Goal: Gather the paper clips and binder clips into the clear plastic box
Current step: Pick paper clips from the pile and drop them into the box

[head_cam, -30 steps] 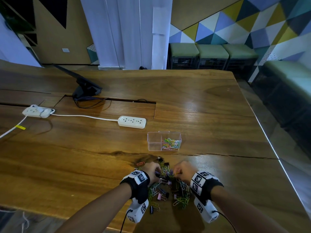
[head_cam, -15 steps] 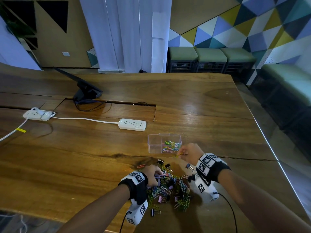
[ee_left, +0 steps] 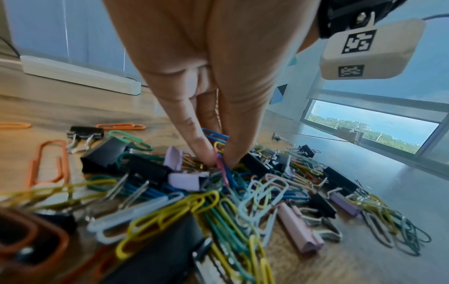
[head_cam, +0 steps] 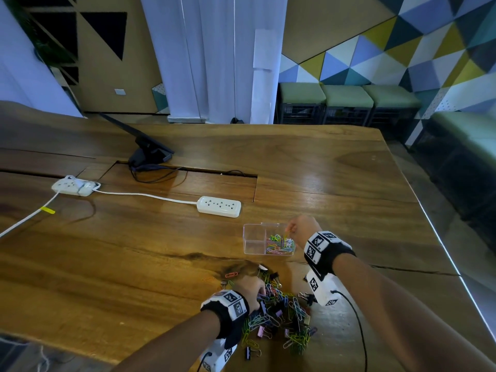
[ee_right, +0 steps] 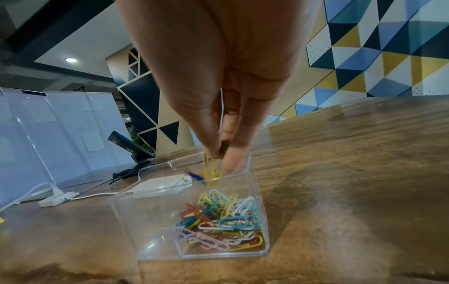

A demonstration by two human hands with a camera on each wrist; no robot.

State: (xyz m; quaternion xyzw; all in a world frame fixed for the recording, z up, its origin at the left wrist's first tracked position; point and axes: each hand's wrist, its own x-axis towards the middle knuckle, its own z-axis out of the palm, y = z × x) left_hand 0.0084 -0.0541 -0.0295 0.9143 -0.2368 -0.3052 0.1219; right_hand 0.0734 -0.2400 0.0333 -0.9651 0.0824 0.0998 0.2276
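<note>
Right hand [head_cam: 301,227] now up from the pile [head_cam: 279,315] and over the clear plastic box [head_cam: 251,238] on the table [head_cam: 134,264], pinching a yellow paper clip [ee_right: 210,169] above the right compartment; release seemingly next. Left hand [head_cam: 251,287] down in the pile as before, fingertips [ee_left: 204,153] nipping a pink clip [ee_left: 222,171]; most paper clips and binder clips not yet boxed.

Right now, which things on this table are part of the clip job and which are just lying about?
Job:
- clear plastic box
- clip pile
- yellow paper clip, pinched by right hand
- left hand, pinching in the pile

Lying about:
- two power strips
- black stand
</note>
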